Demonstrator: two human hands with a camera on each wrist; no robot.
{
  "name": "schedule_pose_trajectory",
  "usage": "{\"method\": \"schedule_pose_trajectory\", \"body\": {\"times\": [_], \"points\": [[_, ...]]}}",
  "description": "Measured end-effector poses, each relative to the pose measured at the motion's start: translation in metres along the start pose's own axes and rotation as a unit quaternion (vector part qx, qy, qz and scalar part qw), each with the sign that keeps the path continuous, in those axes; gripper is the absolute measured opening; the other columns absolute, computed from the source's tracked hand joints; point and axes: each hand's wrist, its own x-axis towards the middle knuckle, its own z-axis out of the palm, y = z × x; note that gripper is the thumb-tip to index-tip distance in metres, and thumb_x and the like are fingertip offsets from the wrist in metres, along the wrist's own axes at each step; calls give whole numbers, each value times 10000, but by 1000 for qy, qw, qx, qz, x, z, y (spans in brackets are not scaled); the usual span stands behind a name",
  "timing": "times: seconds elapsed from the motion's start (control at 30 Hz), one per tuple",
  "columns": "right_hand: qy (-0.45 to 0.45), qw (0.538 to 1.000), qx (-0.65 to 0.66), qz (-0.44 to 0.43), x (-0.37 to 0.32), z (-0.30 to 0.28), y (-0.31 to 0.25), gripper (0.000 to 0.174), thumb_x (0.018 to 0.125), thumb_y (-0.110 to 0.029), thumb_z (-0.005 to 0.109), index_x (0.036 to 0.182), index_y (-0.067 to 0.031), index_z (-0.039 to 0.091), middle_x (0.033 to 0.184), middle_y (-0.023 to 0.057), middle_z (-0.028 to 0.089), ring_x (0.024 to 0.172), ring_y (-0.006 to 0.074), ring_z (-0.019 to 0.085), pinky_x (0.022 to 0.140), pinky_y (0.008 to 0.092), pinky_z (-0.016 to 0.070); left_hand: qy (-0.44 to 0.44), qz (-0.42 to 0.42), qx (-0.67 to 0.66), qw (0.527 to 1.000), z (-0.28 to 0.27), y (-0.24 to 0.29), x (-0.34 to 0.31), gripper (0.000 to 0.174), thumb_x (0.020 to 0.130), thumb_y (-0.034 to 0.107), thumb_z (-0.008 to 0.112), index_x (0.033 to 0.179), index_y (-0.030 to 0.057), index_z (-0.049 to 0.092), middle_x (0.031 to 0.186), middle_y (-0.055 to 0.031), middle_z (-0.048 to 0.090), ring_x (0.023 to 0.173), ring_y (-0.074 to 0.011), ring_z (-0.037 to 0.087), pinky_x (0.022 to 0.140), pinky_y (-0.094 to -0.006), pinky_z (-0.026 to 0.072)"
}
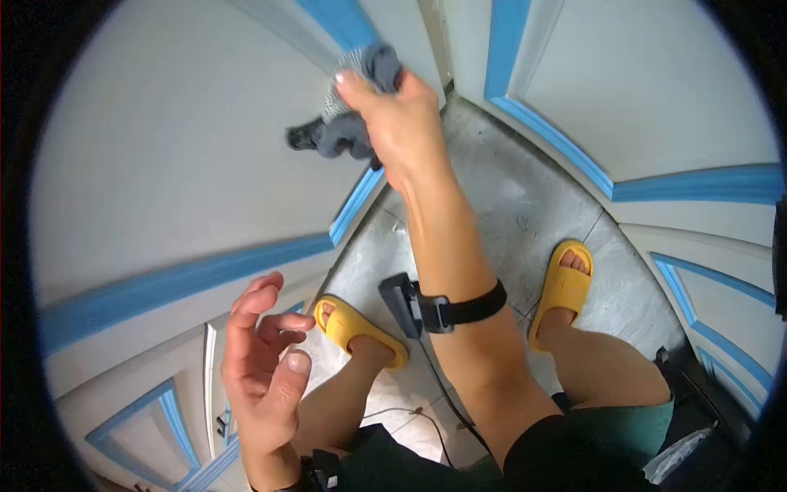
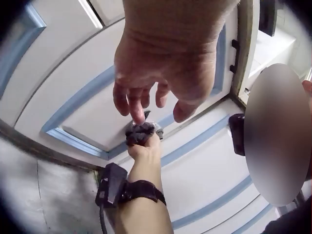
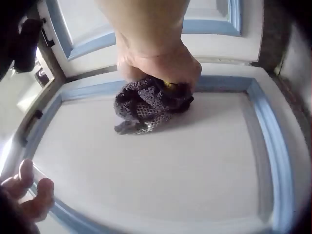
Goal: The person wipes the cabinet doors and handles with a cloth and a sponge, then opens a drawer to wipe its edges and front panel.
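Observation:
My right hand (image 1: 407, 123) grips a bunched dark grey cleaning cloth (image 1: 348, 135) against a white door panel with blue trim (image 1: 197, 156). Striped and mesh-like patches show on the cloth (image 3: 146, 105) in the right wrist view, where it lies at the panel's upper edge near the blue moulding. Held up at the lower left, my left hand (image 1: 264, 369) has nothing in it; its fingers are loosely bent and apart from the door. In the left wrist view that hand (image 2: 163, 73) hangs in front of the door, with the right hand and cloth beyond it.
Another white door with blue trim (image 1: 656, 90) stands at the right, angled toward the first. Grey floor tiles (image 1: 500, 189) lie between them. Feet in yellow slippers (image 1: 566, 283) stand on the tiles, and a thin cable (image 1: 434, 369) hangs down near the legs.

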Motion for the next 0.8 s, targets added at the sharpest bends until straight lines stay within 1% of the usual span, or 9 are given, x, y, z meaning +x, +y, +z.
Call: {"method": "schedule_pose_trajectory", "body": {"times": [0.07, 0.1, 0.17, 0.27, 0.3, 0.37, 0.6, 0.7, 0.8], "points": [[24, 994, -100, -36, 14, -21, 16, 297, 880, -169, 747, 1085, 8, 627, 897, 56, 673, 800, 131, 640, 691, 306, 534, 10, 21, -22, 999, 4, -5, 6, 607, 849, 204, 739, 1375, 23, 496, 1441, -160, 431, 1004, -176, 602, 922, -340, 467], [79, 995, -15, 66, -9, -22, 45, 256, 886, -148, 732, 1068, 3, 633, 893, 45, 659, 792, 122, 622, 698, 295, 520, 7, -21, 20, 1000, -7, 20, -1, 608, 843, 201, 738, 1373, 23, 498, 1439, -161, 432, 998, -173, 603, 917, -338, 468], [90, 983, 107, 119, -6, -28, 58, 214, 861, -156, 735, 980, 0, 651, 845, 51, 667, 762, 134, 621, 659, 289, 501, 6, -2, 9, 1000, 0, 13, 5, 612, 830, 194, 736, 1368, 22, 501, 1436, -165, 435, 987, -166, 606, 908, -334, 470], [34, 997, 1, -65, -4, -3, 41, 256, 842, -200, 749, 933, 6, 628, 788, 25, 624, 713, 112, 557, 637, 283, 479, 13, 3, 8, 1000, 7, 4, 13, 633, 806, 203, 739, 1365, 21, 503, 1434, -170, 437, 988, -161, 615, 905, -330, 471], [37, 998, 14, -51, -10, 5, 32, 274, 829, -217, 756, 919, 6, 623, 764, 21, 606, 714, 106, 538, 640, 288, 475, 17, -8, 8, 1000, 6, 6, 10, 639, 802, 206, 740, 1365, 20, 502, 1434, -171, 437, 991, -162, 617, 907, -330, 470], [1, 998, 55, 9, -9, -6, 37, 253, 836, -193, 751, 940, 5, 633, 804, 27, 632, 754, 114, 575, 665, 297, 492, 16, -19, 14, 1000, 6, 12, 13, 635, 803, 191, 738, 1365, 14, 501, 1438, -173, 434, 990, -164, 620, 909, -330, 472], [102, 980, 38, 166, -19, -35, 107, 215, 933, -161, 686, 1083, -18, 627, 965, 30, 656, 882, 109, 607, 802, 294, 503, -1, 7, 43, 999, 12, 7, 13, 659, 846, 273, 734, 1405, 45, 469, 1457, -176, 438, 964, -180, 610, 879, -340, 467], [107, 974, 140, 145, -27, -28, 115, 281, 936, -199, 693, 1138, -26, 603, 983, 29, 651, 884, 112, 599, 801, 296, 501, 15, -6, 61, 998, 3, 6, 10, 670, 842, 305, 731, 1404, 47, 473, 1456, -180, 445, 958, -178, 608, 871, -332, 458], [120, 979, 116, 117, -22, -31, 115, 305, 947, -234, 674, 1151, -25, 588, 978, 41, 639, 865, 135, 590, 808, 319, 497, 33, 1, 67, 997, -6, 5, 10, 676, 843, 340, 724, 1401, 48, 479, 1443, -183, 461, 957, -178, 608, 869, -327, 455]]}}
